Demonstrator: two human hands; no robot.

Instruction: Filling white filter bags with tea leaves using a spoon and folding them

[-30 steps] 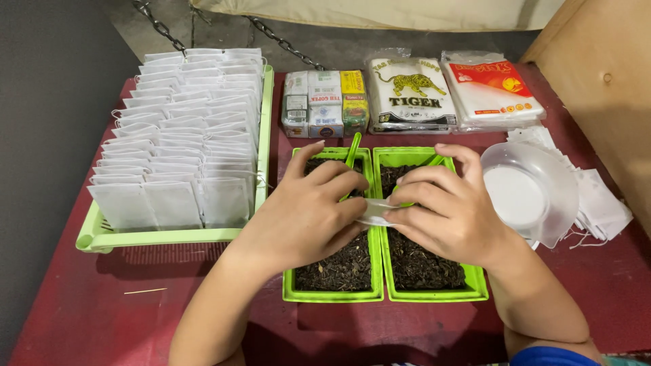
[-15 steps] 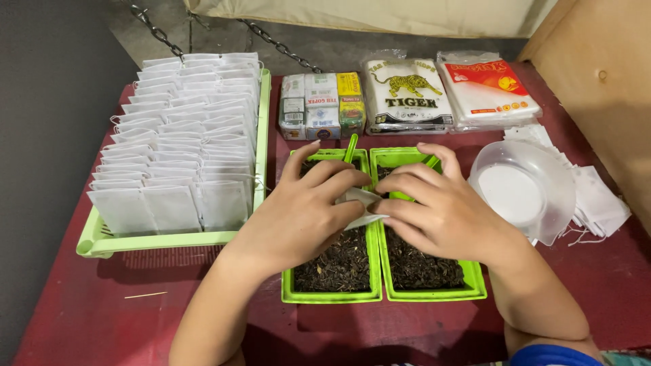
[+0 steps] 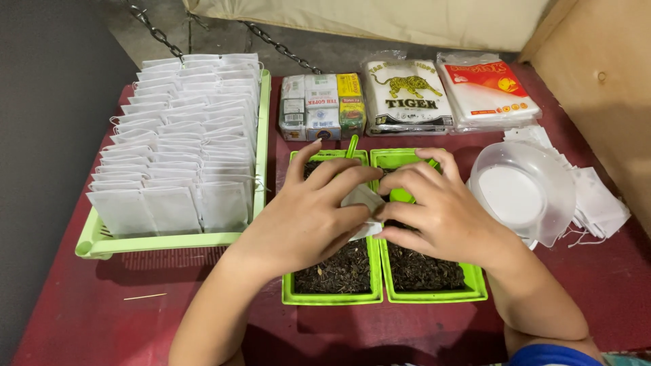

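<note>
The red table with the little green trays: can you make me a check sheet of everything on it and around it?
Surface: dark red table, a thin pale stick lying near its front left.
Job's things: small white paper sachet held over two green plastic trays of dark loose leaves; a green scoop handle stands in the left one.
Clutter: long green tray of filled white sachets; stack of small boxes; two flat plastic packets; clear round plastic bowl; loose empty sachets with strings.
Grippers: left hand and right hand both pinch the sachet.
Cables: two metal chains behind the table.
Surroundings: grey wall left, wooden panel right, beige cloth above.
</note>
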